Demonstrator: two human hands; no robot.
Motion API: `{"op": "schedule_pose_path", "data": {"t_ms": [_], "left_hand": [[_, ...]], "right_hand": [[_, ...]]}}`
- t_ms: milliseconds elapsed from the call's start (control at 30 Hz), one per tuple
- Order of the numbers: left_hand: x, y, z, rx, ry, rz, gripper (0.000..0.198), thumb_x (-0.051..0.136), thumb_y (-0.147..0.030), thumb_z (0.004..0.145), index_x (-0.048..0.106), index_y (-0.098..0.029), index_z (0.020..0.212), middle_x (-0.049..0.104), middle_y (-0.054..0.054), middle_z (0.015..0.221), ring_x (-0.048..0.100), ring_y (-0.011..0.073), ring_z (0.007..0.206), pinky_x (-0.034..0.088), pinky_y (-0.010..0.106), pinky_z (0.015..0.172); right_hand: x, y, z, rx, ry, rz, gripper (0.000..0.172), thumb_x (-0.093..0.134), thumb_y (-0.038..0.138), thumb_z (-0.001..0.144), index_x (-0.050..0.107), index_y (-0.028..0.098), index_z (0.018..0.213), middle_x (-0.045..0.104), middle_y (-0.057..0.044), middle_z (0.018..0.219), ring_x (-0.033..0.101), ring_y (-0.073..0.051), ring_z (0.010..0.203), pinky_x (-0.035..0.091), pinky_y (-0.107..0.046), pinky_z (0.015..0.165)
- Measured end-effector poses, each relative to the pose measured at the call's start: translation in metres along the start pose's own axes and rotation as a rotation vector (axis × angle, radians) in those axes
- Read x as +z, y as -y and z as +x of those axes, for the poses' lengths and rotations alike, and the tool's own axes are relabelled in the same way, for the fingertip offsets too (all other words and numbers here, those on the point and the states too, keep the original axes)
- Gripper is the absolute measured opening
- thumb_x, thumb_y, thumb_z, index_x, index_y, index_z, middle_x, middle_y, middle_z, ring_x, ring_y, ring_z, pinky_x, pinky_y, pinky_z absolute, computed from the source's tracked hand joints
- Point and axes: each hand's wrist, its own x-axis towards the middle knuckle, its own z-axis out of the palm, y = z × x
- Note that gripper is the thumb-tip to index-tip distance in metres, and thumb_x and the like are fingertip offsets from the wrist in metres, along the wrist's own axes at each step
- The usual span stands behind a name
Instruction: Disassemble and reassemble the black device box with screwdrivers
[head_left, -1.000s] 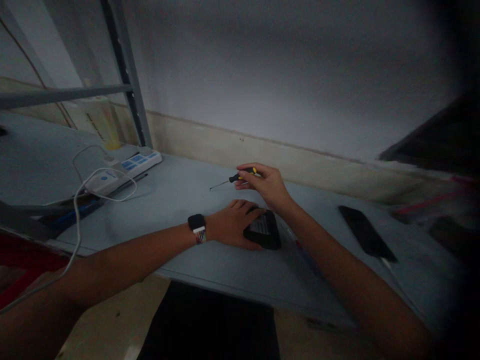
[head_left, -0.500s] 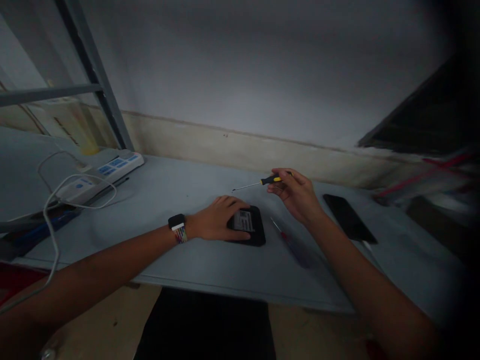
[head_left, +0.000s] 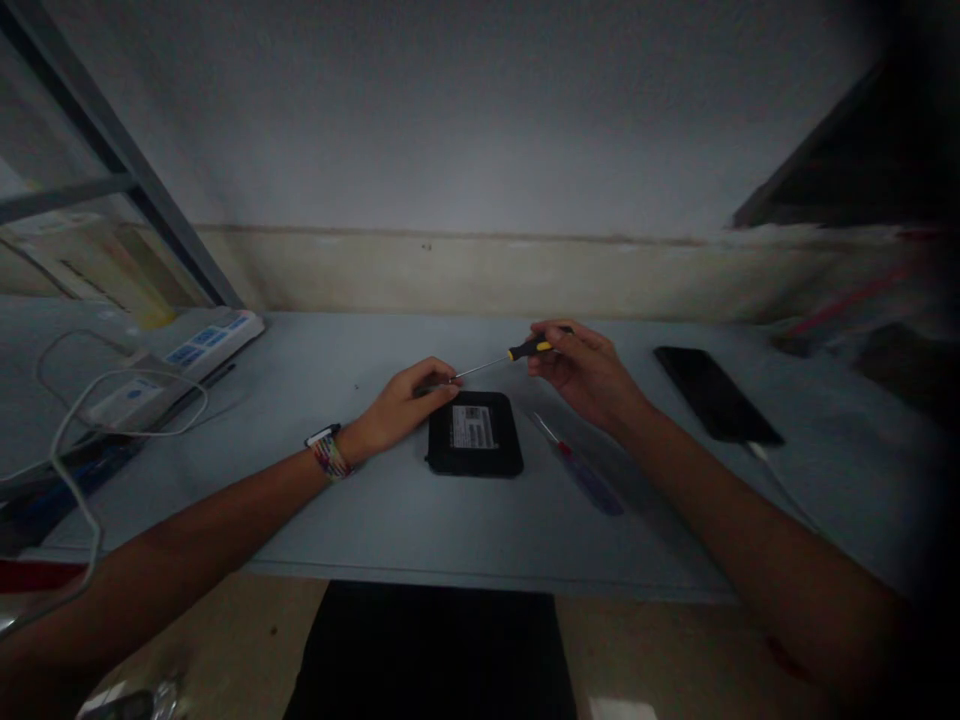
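My right hand (head_left: 581,370) is closed round the black and yellow handle of a screwdriver (head_left: 525,350), whose thin shaft points left. At its tip, the thumb and fingers of my left hand (head_left: 412,400) come together in a pinch; anything held between them is too small to make out. Just below lies a flat black square box (head_left: 476,460) with rounded corners and a white printed label facing up. My left hand is beside its upper left corner. A second screwdriver (head_left: 585,475), with a translucent purple handle, rests on the table right of the box.
A black phone (head_left: 716,395) with a white cable lies on the right of the grey-blue table (head_left: 390,540). On the left are a white power strip (head_left: 180,365), a looping white cable and a metal frame post (head_left: 161,235). The wall (head_left: 480,150) rises behind.
My left hand has come off the black box and moved to the screwdriver's tip, its fingers drawn together. My right hand still holds the screwdriver. The camera view has shifted slightly.
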Motion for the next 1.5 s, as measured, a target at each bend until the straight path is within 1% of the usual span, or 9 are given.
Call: {"op": "schedule_pose_path", "data": {"t_ms": [100, 267, 367, 500, 633, 833, 1000, 1333, 1500], "left_hand": [[0.001, -0.0005, 0.0002, 0.003, -0.032, -0.029, 0.026, 0.075, -0.042, 0.098, 0.067, -0.019, 0.106, 0.077, 0.007, 0.112, 0.07, 0.0199, 0.104, 0.052, 0.035, 0.096], [0.0012, -0.001, 0.0012, 0.012, -0.057, -0.036, 0.025, 0.075, -0.042, 0.098, 0.068, -0.019, 0.099, 0.073, 0.004, 0.097, 0.066, 0.0168, 0.091, 0.05, 0.032, 0.086], [0.0009, 0.0, 0.0022, 0.014, -0.08, -0.029, 0.023, 0.075, -0.041, 0.098, 0.068, -0.019, 0.097, 0.071, 0.003, 0.093, 0.065, 0.0161, 0.087, 0.05, 0.031, 0.082], [0.0009, 0.0017, 0.0028, 0.015, -0.102, -0.02, 0.022, 0.074, -0.04, 0.098, 0.068, -0.018, 0.097, 0.069, 0.002, 0.09, 0.063, 0.0153, 0.084, 0.049, 0.03, 0.079], [0.0011, 0.0024, 0.0031, 0.014, -0.113, -0.026, 0.023, 0.074, -0.04, 0.098, 0.068, -0.018, 0.097, 0.068, 0.002, 0.089, 0.063, 0.0147, 0.084, 0.049, 0.029, 0.078], [0.0019, 0.0039, 0.0033, 0.014, -0.122, -0.013, 0.021, 0.076, -0.037, 0.096, 0.067, -0.018, 0.096, 0.069, 0.001, 0.089, 0.063, 0.0138, 0.082, 0.05, 0.029, 0.078], [0.0007, 0.0055, 0.0031, 0.014, -0.111, 0.02, 0.019, 0.077, -0.036, 0.096, 0.067, -0.019, 0.097, 0.07, 0.002, 0.091, 0.064, 0.0147, 0.085, 0.051, 0.03, 0.079], [0.0008, 0.0031, 0.0031, 0.004, -0.106, 0.032, 0.019, 0.078, -0.034, 0.094, 0.066, -0.019, 0.095, 0.07, 0.002, 0.092, 0.065, 0.0153, 0.085, 0.051, 0.032, 0.081], [0.0006, 0.0037, 0.0021, -0.006, -0.113, 0.066, 0.018, 0.077, -0.035, 0.096, 0.067, -0.02, 0.095, 0.069, 0.001, 0.088, 0.064, 0.0148, 0.082, 0.05, 0.031, 0.078]], "right_hand": [[0.0019, 0.0002, -0.0011, 0.005, 0.0, 0.001, 0.038, 0.104, 0.048, 0.067, 0.085, 0.024, 0.09, 0.079, -0.001, 0.086, 0.072, -0.011, 0.065, 0.066, -0.025, 0.064], [0.0004, -0.0007, -0.0001, 0.0, 0.004, -0.022, 0.028, 0.1, 0.045, 0.074, 0.085, 0.027, 0.09, 0.077, -0.004, 0.089, 0.071, -0.014, 0.067, 0.067, -0.029, 0.064], [-0.0007, -0.0022, 0.0008, -0.005, 0.007, -0.025, 0.024, 0.098, 0.044, 0.077, 0.085, 0.028, 0.09, 0.077, -0.005, 0.09, 0.07, -0.014, 0.068, 0.067, -0.03, 0.064], [-0.0007, -0.0033, 0.0014, -0.001, 0.006, -0.016, 0.028, 0.1, 0.045, 0.074, 0.085, 0.027, 0.089, 0.076, -0.003, 0.088, 0.07, -0.013, 0.067, 0.067, -0.028, 0.063], [-0.0012, -0.003, 0.0022, -0.025, 0.019, -0.012, 0.034, 0.101, 0.047, 0.071, 0.085, 0.024, 0.091, 0.076, -0.001, 0.086, 0.07, -0.011, 0.065, 0.066, -0.025, 0.064], [-0.0024, -0.0003, 0.0019, -0.062, 0.037, -0.05, 0.03, 0.1, 0.044, 0.075, 0.085, 0.024, 0.091, 0.076, -0.002, 0.087, 0.072, -0.012, 0.067, 0.066, -0.027, 0.065], [-0.0009, 0.0024, 0.0006, -0.08, 0.031, -0.075, 0.03, 0.101, 0.046, 0.073, 0.085, 0.026, 0.088, 0.075, -0.001, 0.084, 0.072, -0.013, 0.066, 0.066, -0.028, 0.063], [-0.0002, 0.0032, -0.0022, -0.085, 0.053, -0.078, 0.026, 0.098, 0.042, 0.079, 0.085, 0.023, 0.092, 0.074, -0.002, 0.085, 0.072, -0.013, 0.067, 0.065, -0.028, 0.066], [0.0008, 0.005, -0.0024, -0.076, 0.031, -0.105, 0.032, 0.099, 0.046, 0.075, 0.084, 0.023, 0.091, 0.075, -0.001, 0.084, 0.072, -0.013, 0.067, 0.066, -0.029, 0.065]]}}
